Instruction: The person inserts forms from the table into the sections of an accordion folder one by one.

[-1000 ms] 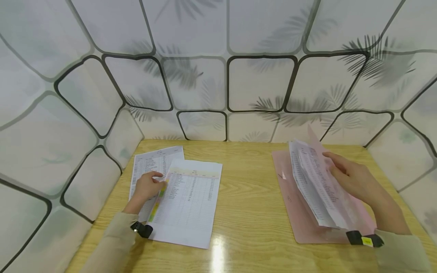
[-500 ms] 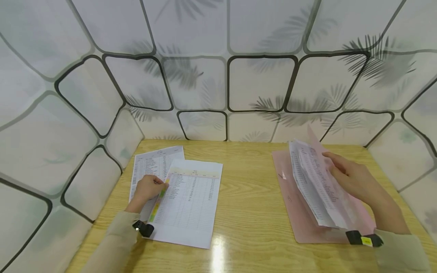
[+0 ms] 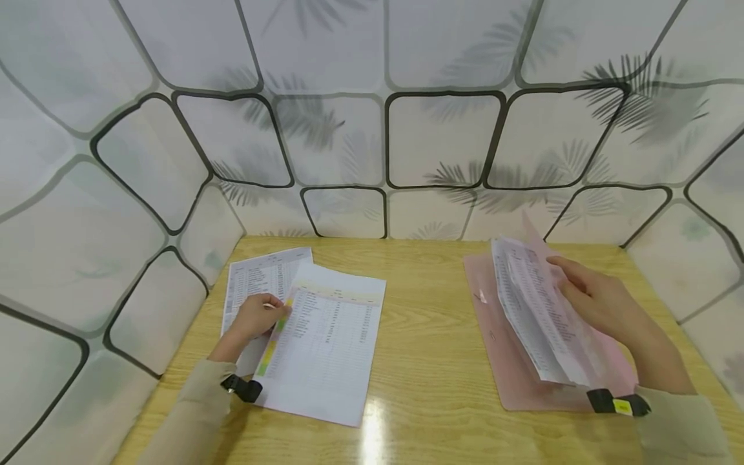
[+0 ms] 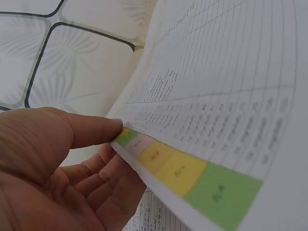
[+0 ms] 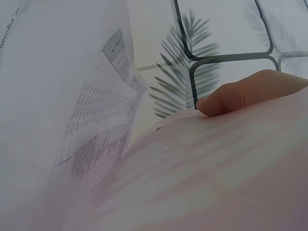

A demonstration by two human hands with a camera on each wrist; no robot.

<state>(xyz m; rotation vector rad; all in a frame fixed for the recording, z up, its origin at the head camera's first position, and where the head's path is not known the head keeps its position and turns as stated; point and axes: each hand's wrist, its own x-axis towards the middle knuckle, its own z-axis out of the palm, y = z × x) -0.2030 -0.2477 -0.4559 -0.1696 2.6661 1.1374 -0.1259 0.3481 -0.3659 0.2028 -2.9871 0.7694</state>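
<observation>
On the left, my left hand (image 3: 254,318) pinches the left edge of a printed sheet (image 3: 325,374) between thumb and fingers. A strip of yellow, green and orange cells runs along that edge, clear in the left wrist view beside the thumb (image 4: 96,129). The sheet partly covers another printed sheet (image 3: 256,274). At the right, my right hand (image 3: 604,307) holds up the cover of a pink folder (image 3: 487,316). Printed papers (image 3: 537,310) stand tilted inside it. In the right wrist view the thumb (image 5: 245,94) lies over the cover's edge; the fingers behind are hidden.
A light wood table (image 3: 427,336) lies under everything, with bare wood between the sheets and the folder. Patterned fabric walls (image 3: 444,142) rise at the back and both sides. Each wrist wears a black camera band.
My left hand has moved slightly right and lifted the sheet's left edge; the sheet has shifted a little to the right and tilted. My right hand and the folder stay nearly still.
</observation>
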